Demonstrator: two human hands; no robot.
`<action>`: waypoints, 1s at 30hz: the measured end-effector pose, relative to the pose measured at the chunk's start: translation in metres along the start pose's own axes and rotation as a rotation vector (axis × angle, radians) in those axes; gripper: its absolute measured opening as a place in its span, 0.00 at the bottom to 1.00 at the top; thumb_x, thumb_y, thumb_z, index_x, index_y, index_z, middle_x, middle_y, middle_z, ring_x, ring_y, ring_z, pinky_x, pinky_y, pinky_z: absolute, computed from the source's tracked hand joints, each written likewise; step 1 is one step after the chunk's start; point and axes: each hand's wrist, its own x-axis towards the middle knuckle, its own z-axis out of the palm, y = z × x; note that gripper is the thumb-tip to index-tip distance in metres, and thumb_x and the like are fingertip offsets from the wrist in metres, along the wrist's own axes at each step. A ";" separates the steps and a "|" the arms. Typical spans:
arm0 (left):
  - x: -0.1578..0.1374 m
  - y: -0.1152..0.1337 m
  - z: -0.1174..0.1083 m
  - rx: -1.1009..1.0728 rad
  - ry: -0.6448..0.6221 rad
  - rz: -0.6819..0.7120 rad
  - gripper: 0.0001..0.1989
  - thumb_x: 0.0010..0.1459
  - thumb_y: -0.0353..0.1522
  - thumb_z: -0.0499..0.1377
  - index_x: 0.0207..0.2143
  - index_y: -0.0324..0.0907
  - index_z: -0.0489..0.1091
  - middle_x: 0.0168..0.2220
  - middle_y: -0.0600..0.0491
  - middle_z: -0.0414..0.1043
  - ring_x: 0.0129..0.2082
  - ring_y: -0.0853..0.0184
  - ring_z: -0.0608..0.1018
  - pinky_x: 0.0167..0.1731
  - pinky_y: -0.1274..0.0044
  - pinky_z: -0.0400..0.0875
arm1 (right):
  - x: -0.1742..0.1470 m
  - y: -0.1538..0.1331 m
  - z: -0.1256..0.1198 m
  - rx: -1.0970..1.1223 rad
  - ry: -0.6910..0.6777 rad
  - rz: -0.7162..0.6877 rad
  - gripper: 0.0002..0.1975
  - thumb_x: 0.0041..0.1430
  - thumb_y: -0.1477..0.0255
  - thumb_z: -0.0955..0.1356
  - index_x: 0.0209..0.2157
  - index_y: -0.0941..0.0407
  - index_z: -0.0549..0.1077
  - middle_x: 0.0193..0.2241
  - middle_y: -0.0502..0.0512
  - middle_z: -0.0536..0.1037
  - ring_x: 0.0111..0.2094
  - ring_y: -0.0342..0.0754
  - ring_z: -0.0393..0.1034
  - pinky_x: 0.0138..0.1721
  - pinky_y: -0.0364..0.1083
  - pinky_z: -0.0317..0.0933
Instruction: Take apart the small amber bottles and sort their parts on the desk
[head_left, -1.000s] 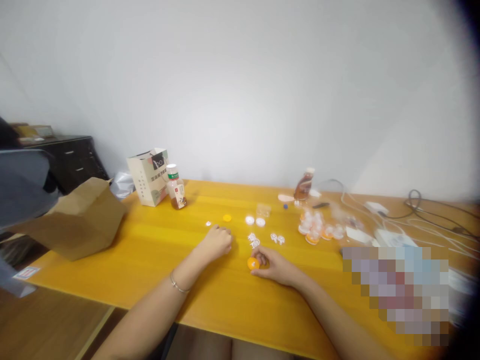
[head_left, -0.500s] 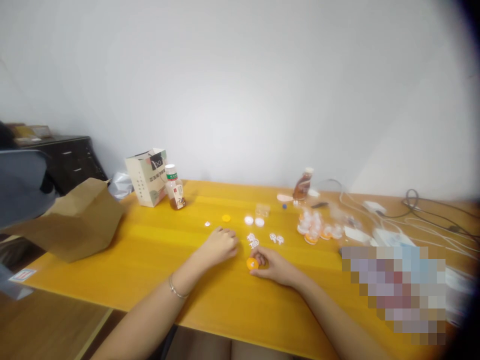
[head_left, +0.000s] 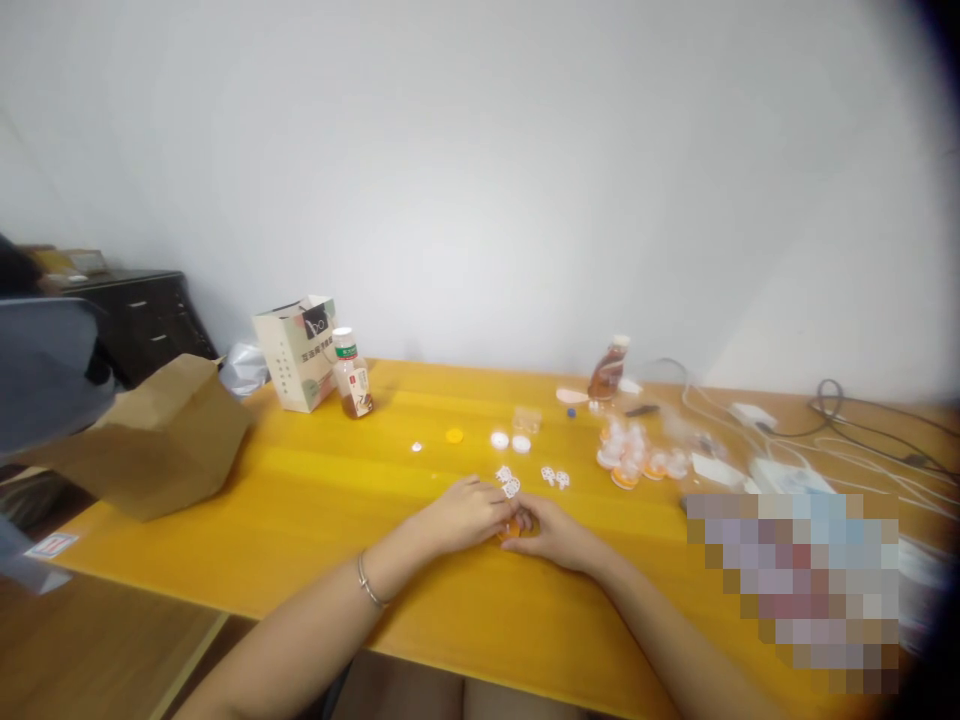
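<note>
My right hand [head_left: 553,532] pinches a small round orange piece [head_left: 510,530] between thumb and fingers, just above the table. My left hand [head_left: 471,514] reaches over the top of that piece with its fingers drawn together; whatever they hold is hidden. White toothed plastic parts [head_left: 511,487] lie just beyond the fingertips, and more white parts [head_left: 555,478] sit to their right. Farther back are two white discs [head_left: 520,444], a yellow disc [head_left: 454,436] and a tiny white piece [head_left: 417,447].
On the right lies a cluster of clear and orange round pieces [head_left: 628,455]. Behind it stands a brown drink bottle [head_left: 609,367]; cables [head_left: 862,450] spread at far right. At back left are another bottle [head_left: 352,378], a paper bag [head_left: 296,360] and a brown sheet [head_left: 165,440].
My left hand has moved right and come over the orange piece, meeting my right hand. My right hand stays almost in place, holding the same piece.
</note>
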 end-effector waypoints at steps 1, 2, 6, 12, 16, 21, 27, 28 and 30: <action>0.000 0.000 0.001 0.020 0.004 0.009 0.07 0.59 0.33 0.51 0.36 0.40 0.66 0.31 0.53 0.70 0.33 0.69 0.72 0.31 0.77 0.60 | 0.000 0.000 0.000 0.004 0.001 -0.006 0.10 0.44 0.68 0.69 0.27 0.57 0.66 0.22 0.46 0.64 0.25 0.41 0.57 0.27 0.40 0.55; 0.000 0.000 0.002 0.040 0.007 0.022 0.07 0.59 0.33 0.51 0.35 0.39 0.66 0.31 0.53 0.70 0.33 0.69 0.72 0.30 0.77 0.60 | 0.000 0.000 0.000 0.008 0.000 -0.011 0.10 0.44 0.69 0.69 0.27 0.57 0.66 0.22 0.46 0.64 0.25 0.41 0.57 0.27 0.40 0.55; 0.001 0.000 0.003 0.106 0.030 0.106 0.08 0.59 0.32 0.51 0.31 0.38 0.67 0.30 0.53 0.69 0.33 0.70 0.71 0.30 0.77 0.58 | 0.000 0.000 0.000 0.008 -0.010 -0.014 0.09 0.44 0.70 0.69 0.27 0.57 0.66 0.23 0.46 0.65 0.26 0.41 0.58 0.28 0.41 0.55; 0.000 0.002 -0.002 0.204 0.084 0.212 0.09 0.61 0.30 0.49 0.32 0.38 0.67 0.37 0.50 0.69 0.35 0.70 0.70 0.31 0.76 0.57 | 0.000 -0.003 0.000 0.010 0.004 -0.004 0.08 0.44 0.71 0.69 0.28 0.58 0.66 0.23 0.47 0.65 0.26 0.42 0.58 0.28 0.41 0.55; 0.000 0.002 -0.002 0.252 0.112 0.241 0.09 0.60 0.27 0.49 0.31 0.37 0.67 0.35 0.49 0.68 0.35 0.68 0.70 0.31 0.76 0.56 | -0.001 -0.005 0.000 0.022 0.012 -0.004 0.07 0.44 0.72 0.68 0.26 0.57 0.65 0.22 0.46 0.64 0.25 0.41 0.57 0.27 0.41 0.54; 0.000 0.003 0.002 0.275 0.125 0.260 0.08 0.59 0.26 0.49 0.30 0.36 0.67 0.34 0.50 0.68 0.34 0.68 0.70 0.31 0.75 0.57 | 0.001 -0.002 0.001 0.049 0.006 -0.010 0.06 0.44 0.72 0.67 0.26 0.57 0.65 0.21 0.45 0.63 0.24 0.41 0.56 0.26 0.41 0.54; 0.000 0.004 0.002 0.262 0.101 0.226 0.08 0.60 0.27 0.48 0.31 0.36 0.66 0.35 0.48 0.68 0.35 0.68 0.70 0.30 0.76 0.58 | 0.001 0.001 0.001 0.032 0.004 -0.020 0.07 0.44 0.72 0.67 0.28 0.58 0.66 0.22 0.46 0.64 0.24 0.41 0.57 0.27 0.41 0.54; 0.000 0.004 0.002 0.255 0.094 0.218 0.08 0.60 0.28 0.49 0.32 0.36 0.66 0.35 0.48 0.68 0.35 0.68 0.70 0.30 0.76 0.58 | 0.000 0.001 0.001 0.030 0.003 -0.019 0.07 0.45 0.72 0.67 0.28 0.58 0.66 0.22 0.46 0.65 0.25 0.41 0.57 0.27 0.41 0.54; 0.000 0.004 0.003 0.230 0.088 0.208 0.08 0.60 0.28 0.49 0.31 0.37 0.66 0.35 0.49 0.68 0.35 0.68 0.70 0.30 0.76 0.58 | 0.000 0.000 0.001 0.018 0.009 -0.011 0.07 0.45 0.72 0.67 0.28 0.58 0.67 0.22 0.46 0.65 0.25 0.41 0.57 0.27 0.41 0.54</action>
